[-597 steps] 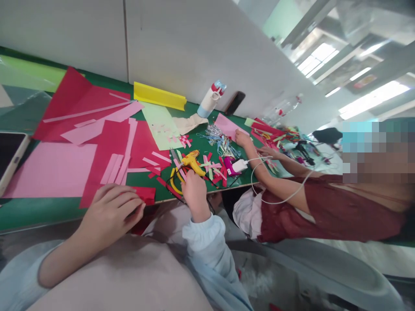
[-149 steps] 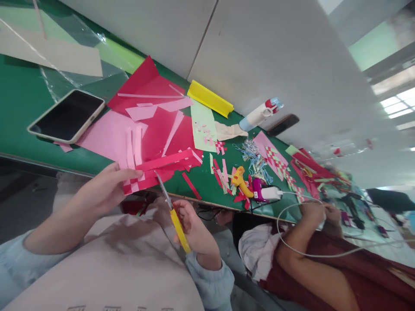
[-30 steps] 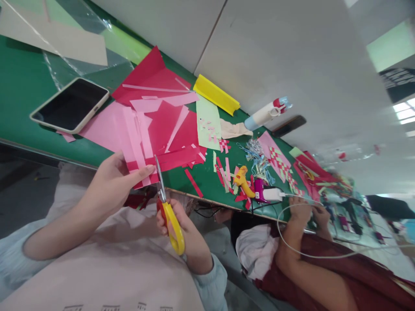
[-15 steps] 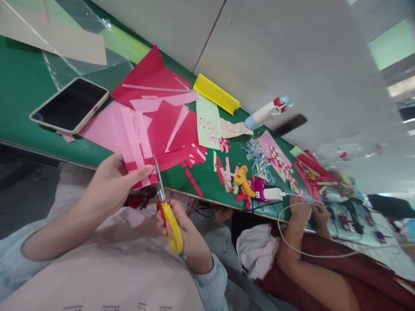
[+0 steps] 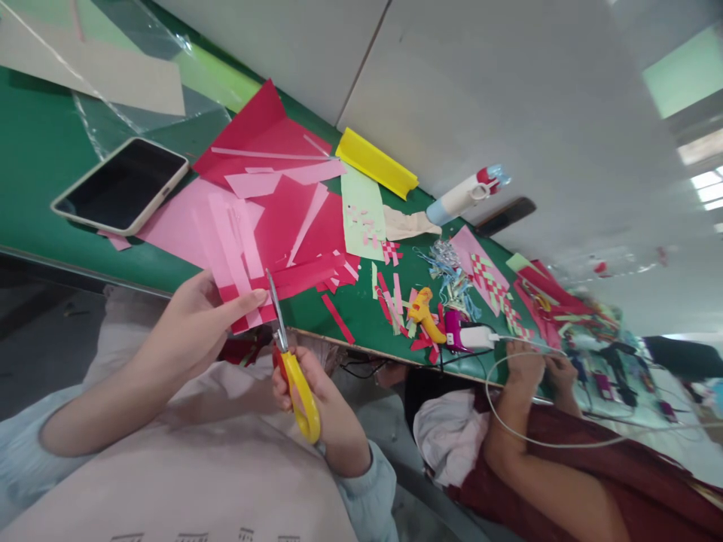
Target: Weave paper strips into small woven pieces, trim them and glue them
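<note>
My left hand [image 5: 197,320] pinches the near end of some pink paper strips [image 5: 234,245] crossed by a red band, the thumb lying on top. The strips' far ends reach over the pink and red paper sheets [image 5: 282,226] on the table. In my right hand [image 5: 316,399] is a pair of scissors [image 5: 285,342] with yellow and red handles. Their blades point away from me, at the right edge of the held strips, near my left thumb tip. Whether the blades touch the paper is hard to tell.
A phone [image 5: 121,184] lies on the green table [image 5: 34,203] at left. Rightward are a yellow folded piece [image 5: 377,164], a bottle [image 5: 466,197], paper scraps [image 5: 389,301], a yellow glue gun [image 5: 426,316] and a white cable [image 5: 491,391]. A co-worker's hands [image 5: 525,365] work at right.
Almost nothing differs. The pink strips in my left hand have spread slightly to the left, and the scissors stay in nearly the same place.
</note>
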`<action>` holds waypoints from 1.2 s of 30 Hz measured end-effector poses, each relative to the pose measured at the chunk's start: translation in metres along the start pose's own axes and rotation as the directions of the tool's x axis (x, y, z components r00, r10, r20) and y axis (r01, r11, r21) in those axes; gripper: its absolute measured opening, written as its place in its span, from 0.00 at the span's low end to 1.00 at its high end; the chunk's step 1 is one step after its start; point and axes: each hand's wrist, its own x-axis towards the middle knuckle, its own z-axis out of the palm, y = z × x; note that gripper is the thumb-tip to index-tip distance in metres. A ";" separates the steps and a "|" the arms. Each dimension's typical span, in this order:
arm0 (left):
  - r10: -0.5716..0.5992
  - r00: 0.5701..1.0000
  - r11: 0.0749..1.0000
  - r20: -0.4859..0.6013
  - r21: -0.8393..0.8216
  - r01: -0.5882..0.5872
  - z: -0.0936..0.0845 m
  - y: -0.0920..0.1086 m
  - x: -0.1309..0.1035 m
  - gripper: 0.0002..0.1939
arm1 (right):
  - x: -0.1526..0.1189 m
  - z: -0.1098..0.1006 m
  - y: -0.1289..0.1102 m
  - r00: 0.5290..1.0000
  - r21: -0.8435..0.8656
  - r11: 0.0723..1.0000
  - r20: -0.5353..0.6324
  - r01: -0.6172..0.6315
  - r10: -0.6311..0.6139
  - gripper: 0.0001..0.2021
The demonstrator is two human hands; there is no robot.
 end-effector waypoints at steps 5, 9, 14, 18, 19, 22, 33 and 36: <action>-0.020 1.000 1.000 0.016 0.015 0.020 -0.001 0.001 -0.001 0.16 | -0.001 0.001 -0.002 0.999 0.055 0.998 0.040 0.003 -0.006 0.29; -0.025 0.999 1.000 0.032 0.016 0.024 -0.003 0.001 0.000 0.15 | 0.000 0.000 -0.002 0.999 0.072 0.997 0.053 -0.009 0.006 0.28; -0.039 0.999 0.999 0.019 0.023 0.039 -0.003 0.001 -0.001 0.16 | 0.000 -0.003 0.001 0.998 0.057 0.998 0.062 -0.011 0.008 0.30; -0.041 0.999 0.999 0.009 0.028 0.041 -0.003 0.002 -0.002 0.17 | 0.000 -0.002 0.000 0.997 0.037 0.999 0.078 0.015 -0.018 0.31; -0.040 0.999 0.999 0.013 0.032 0.039 -0.003 0.002 -0.002 0.17 | 0.000 -0.001 0.000 0.997 0.037 0.999 0.075 0.012 -0.015 0.31; -0.033 0.999 0.999 0.025 0.036 0.032 -0.004 0.000 -0.002 0.16 | 0.001 -0.002 0.000 0.998 0.021 0.999 0.057 -0.027 0.026 0.30; -0.031 1.000 1.000 -0.001 0.003 0.031 -0.003 0.009 0.014 0.16 | -0.009 -0.019 -0.007 0.999 -0.099 0.994 0.033 0.042 -0.039 0.32; 0.004 1.000 1.000 0.025 0.030 -0.004 -0.005 0.015 0.021 0.19 | -0.015 -0.019 -0.016 0.995 -0.152 0.984 -0.013 0.096 -0.100 0.33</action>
